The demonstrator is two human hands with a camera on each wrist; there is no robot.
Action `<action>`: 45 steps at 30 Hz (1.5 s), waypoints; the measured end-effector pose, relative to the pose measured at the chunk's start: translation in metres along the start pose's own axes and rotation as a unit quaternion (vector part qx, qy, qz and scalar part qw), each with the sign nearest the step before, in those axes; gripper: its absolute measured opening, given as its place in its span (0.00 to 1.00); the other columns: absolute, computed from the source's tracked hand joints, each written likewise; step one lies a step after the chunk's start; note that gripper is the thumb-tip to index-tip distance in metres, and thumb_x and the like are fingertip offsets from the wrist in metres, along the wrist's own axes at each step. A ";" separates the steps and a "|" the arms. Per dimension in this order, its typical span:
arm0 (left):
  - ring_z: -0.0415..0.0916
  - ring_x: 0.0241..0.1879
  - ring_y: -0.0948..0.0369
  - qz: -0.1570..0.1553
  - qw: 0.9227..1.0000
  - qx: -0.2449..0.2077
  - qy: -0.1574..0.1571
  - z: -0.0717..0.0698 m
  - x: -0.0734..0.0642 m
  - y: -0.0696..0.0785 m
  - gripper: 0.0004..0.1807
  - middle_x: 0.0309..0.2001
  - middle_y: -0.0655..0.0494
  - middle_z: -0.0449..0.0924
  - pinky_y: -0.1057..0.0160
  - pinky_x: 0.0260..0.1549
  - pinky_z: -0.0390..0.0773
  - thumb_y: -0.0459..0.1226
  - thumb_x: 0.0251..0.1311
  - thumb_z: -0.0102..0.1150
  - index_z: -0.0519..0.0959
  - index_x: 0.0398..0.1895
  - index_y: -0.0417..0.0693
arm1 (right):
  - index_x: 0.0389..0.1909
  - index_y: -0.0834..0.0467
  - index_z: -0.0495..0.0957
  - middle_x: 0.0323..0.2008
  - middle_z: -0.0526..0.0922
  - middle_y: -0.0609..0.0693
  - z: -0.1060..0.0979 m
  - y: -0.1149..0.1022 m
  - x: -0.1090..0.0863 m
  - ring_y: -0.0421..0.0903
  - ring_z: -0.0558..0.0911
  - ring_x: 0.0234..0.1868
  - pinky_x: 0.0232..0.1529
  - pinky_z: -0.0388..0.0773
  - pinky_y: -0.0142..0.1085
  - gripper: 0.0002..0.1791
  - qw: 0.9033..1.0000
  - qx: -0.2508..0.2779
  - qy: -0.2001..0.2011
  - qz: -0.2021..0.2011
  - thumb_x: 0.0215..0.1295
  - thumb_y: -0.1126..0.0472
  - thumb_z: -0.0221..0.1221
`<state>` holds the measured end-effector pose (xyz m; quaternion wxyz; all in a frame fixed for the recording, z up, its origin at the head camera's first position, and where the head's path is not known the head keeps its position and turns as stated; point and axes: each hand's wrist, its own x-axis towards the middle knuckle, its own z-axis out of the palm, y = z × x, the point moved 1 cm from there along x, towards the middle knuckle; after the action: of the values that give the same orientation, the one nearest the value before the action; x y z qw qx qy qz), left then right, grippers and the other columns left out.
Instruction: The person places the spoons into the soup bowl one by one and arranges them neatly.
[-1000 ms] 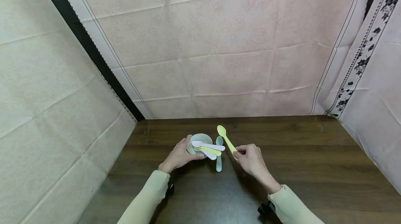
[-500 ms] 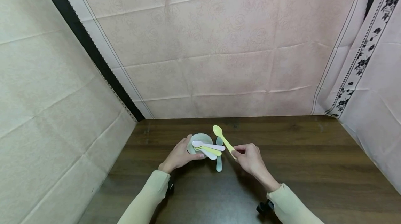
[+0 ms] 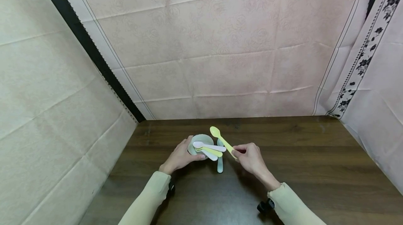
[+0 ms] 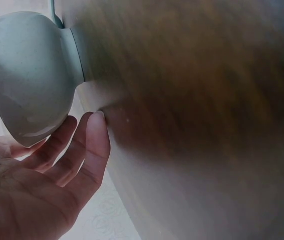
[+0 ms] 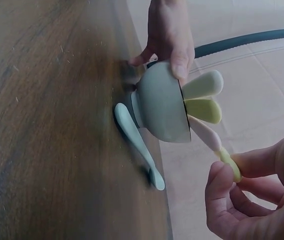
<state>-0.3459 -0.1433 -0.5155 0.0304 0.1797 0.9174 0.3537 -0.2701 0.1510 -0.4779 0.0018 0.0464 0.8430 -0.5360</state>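
My left hand [image 3: 181, 155] holds a pale green-blue bowl [image 3: 201, 138] by its left side. The thumb is at the near rim and the fingers curve round the wall. Inside rest a lilac spoon [image 3: 217, 147], a yellow-green spoon [image 3: 216, 153] and a white spoon [image 3: 210, 155], handles sticking out over the right rim. My right hand [image 3: 251, 160] pinches another yellow-green spoon [image 3: 224, 142] by the handle end, its head pointing up and left, away from me. On the table, right beside the bowl, lies a blue-green spoon [image 5: 137, 142], partly covered by the handles in the head view.
The dark wooden table [image 3: 283, 141] reaches back to a pale cloth wall [image 3: 220, 43]. Cloth hangs at the left [image 3: 63, 113] and right [image 3: 377, 113] as well. Each wrist carries a small black device, such as the right one [image 3: 266, 205].
The yellow-green spoon in my right hand has swung left, its head now nearer the bowl. My right hand has shifted slightly left; the left hand and bowl stay put.
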 end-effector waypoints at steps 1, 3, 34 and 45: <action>0.77 0.55 0.57 0.000 1.000 0.000 0.000 0.000 0.000 0.000 0.49 0.58 0.54 0.81 0.49 0.55 0.78 0.63 0.56 0.80 0.70 0.77 0.56 | 0.51 0.62 0.91 0.37 0.92 0.61 0.000 0.000 0.001 0.46 0.81 0.26 0.21 0.68 0.33 0.10 1.000 0.000 0.000 0.001 0.75 0.63 0.68; 0.77 0.55 0.57 -0.001 1.000 0.000 0.000 0.000 0.001 0.000 0.49 0.59 0.55 0.81 0.49 0.56 0.78 0.64 0.56 0.80 0.70 0.77 0.57 | 0.51 0.62 0.91 0.37 0.91 0.60 0.000 0.000 0.002 0.45 0.79 0.26 0.21 0.67 0.33 0.10 1.000 -0.001 0.000 -0.002 0.75 0.63 0.68; 0.76 0.56 0.57 -0.006 1.000 -0.006 -0.005 0.000 0.000 0.000 0.50 0.63 0.53 0.80 0.48 0.56 0.79 0.63 0.57 0.79 0.69 0.78 0.57 | 0.53 0.61 0.92 0.38 0.90 0.63 0.001 0.003 0.016 0.46 0.75 0.23 0.21 0.66 0.32 0.11 1.000 -0.001 -0.001 -0.013 0.77 0.63 0.66; 0.76 0.58 0.56 -0.012 1.000 -0.005 -0.006 0.001 0.000 -0.001 0.51 0.64 0.52 0.79 0.45 0.58 0.79 0.62 0.58 0.79 0.67 0.80 0.56 | 0.52 0.61 0.92 0.37 0.90 0.65 0.006 0.001 0.024 0.45 0.74 0.23 0.21 0.64 0.32 0.10 1.000 0.006 -0.009 -0.022 0.78 0.63 0.65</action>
<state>-0.3462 -0.1431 -0.5163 0.0412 0.1712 0.9175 0.3567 -0.2938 0.1474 -0.4826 -0.0024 0.0233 0.8403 -0.5416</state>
